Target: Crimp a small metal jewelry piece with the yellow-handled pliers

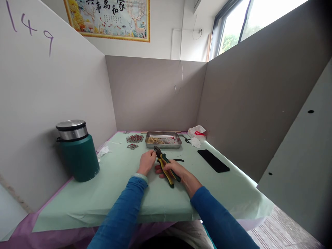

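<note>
My right hand [174, 170] grips pliers [164, 165] with yellow and dark handles, their jaws pointing up and left toward my left hand. My left hand [146, 162] is closed just left of the jaws, fingers pinched on something too small to make out. Both hands rest low over the pale green table cover [124, 193]. Behind them stands a metal tray [163, 139] holding small gold and red pieces. Two clusters of red and silver pieces [134, 139] lie left of the tray.
A dark green flask [77, 151] with a steel lid stands at the left. A black phone [213, 160] lies at the right. A white bag with red print [197, 133] sits at the back right corner. Grey partition walls enclose three sides.
</note>
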### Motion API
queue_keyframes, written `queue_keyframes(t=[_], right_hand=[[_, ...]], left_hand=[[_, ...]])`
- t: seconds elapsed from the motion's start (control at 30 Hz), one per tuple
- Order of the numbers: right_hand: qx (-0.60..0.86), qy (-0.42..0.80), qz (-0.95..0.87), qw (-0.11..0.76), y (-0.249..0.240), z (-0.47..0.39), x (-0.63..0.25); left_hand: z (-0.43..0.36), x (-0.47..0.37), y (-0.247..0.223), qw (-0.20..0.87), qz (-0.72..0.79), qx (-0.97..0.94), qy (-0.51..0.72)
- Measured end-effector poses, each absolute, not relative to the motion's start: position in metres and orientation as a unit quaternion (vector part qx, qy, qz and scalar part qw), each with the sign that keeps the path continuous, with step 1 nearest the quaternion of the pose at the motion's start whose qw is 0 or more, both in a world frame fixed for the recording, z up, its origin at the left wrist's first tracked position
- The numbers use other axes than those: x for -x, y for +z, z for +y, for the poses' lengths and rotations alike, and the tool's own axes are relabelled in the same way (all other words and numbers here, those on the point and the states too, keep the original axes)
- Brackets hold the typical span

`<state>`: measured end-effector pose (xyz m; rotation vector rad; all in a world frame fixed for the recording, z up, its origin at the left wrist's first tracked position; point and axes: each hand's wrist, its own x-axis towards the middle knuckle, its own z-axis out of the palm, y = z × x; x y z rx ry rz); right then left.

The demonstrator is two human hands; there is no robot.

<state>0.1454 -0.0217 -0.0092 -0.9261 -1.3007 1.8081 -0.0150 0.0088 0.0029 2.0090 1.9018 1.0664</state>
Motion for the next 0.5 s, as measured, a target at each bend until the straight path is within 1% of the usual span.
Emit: queue_keyframes(t=[0.3,0.4,0.5], right_hand=[[0.346,0.696,-0.519,0.357,-0.0081,-0.0218,-0.1448],[0.351,0.696,-0.52,0.349,-0.0081,-0.0214,-0.1454],[0.362,0.699,-0.514,0.342,-0.0083,-0.0209,-0.1458]], left_hand=[[0.0031,0.0108,-0.0017,-0.035,0.682,-0.677,0.277],[0.0022,0.0102,-0.0023,-0.051,0.684,-0.676,0.27],[0.0037,0.0107,-0.0021,-0.035,0.687,-0.672,0.274]])
